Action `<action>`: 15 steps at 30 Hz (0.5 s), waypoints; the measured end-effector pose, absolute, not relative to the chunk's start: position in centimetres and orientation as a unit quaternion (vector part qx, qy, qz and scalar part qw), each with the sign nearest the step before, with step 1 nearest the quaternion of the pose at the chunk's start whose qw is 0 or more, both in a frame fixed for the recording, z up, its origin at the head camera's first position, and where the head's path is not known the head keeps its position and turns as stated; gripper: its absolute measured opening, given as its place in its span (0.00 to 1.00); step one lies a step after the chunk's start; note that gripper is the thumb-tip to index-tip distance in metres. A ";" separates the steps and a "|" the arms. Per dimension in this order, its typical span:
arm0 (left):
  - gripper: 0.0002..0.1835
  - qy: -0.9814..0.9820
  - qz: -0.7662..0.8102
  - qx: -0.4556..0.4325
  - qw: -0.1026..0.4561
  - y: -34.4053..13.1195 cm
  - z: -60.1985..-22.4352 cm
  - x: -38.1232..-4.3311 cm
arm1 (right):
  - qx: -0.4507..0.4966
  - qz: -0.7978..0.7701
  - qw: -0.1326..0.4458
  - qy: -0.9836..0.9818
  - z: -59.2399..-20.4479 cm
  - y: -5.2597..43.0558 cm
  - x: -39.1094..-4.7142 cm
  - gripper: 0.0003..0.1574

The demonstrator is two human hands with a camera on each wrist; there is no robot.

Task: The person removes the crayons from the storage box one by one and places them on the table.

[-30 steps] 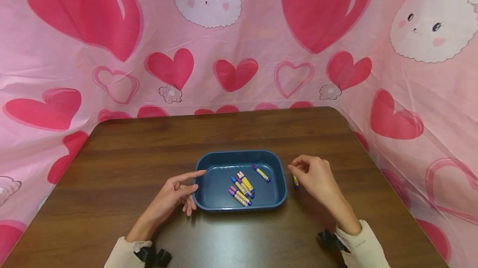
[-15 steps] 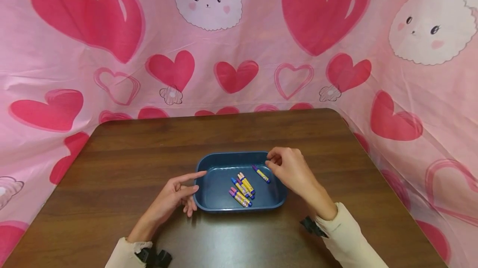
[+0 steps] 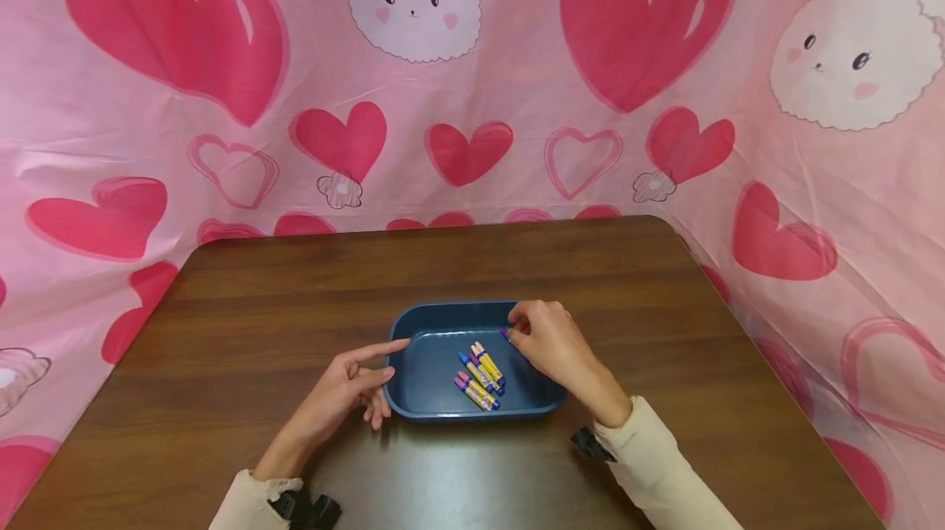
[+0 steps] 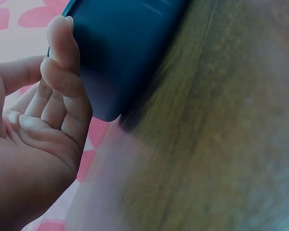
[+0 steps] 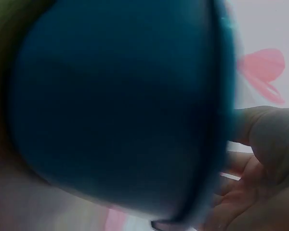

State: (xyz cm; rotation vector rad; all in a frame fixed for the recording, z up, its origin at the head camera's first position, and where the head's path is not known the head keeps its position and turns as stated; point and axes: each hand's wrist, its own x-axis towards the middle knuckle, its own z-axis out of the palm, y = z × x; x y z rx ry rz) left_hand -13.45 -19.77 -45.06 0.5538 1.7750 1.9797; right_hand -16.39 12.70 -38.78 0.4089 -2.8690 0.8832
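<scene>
A dark blue tray (image 3: 435,417) holds several crayons with yellow wrappers (image 3: 478,374), in pink, blue, purple and peach. My left hand (image 3: 335,395) is at its left rim, index finger straight out over the edge, thumb close to the rim and other fingers loosely bent below. In the left wrist view the left hand (image 4: 48,115) is beside the tray's end. Above the right part of the tray, my right hand (image 3: 554,341) pinches a crayon that its fingers hide. Beneath those fingertips shows the tip of a purple crayon (image 3: 505,334). The tray's wall (image 5: 111,106) fills most of the right wrist view.
The tray stands on a brown wooden table (image 3: 310,292). A pink cloth (image 3: 517,54) printed with hearts and rabbits hangs behind and beside the table. Black wrist straps (image 3: 303,507) sit at both cream sleeves.
My right hand has moved left from the table beside the tray to over its right part. The crayon at its fingers no longer shows on the table. The left hand stays put.
</scene>
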 end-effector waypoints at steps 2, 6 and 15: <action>0.27 0.640 0.711 0.200 0.210 -19.8 -45.0 -13.5 | 0.139 0.275 0.055 -0.950 -39.4 12.4 -16.5 0.07; 0.27 0.643 0.708 0.200 0.211 -19.8 -45.0 -13.4 | 0.151 0.244 0.049 -0.957 -40.7 11.9 -16.8 0.05; 0.27 0.648 0.704 0.196 0.215 -19.8 -44.9 -13.4 | 0.176 0.167 0.108 -0.964 -42.9 11.4 -16.8 0.10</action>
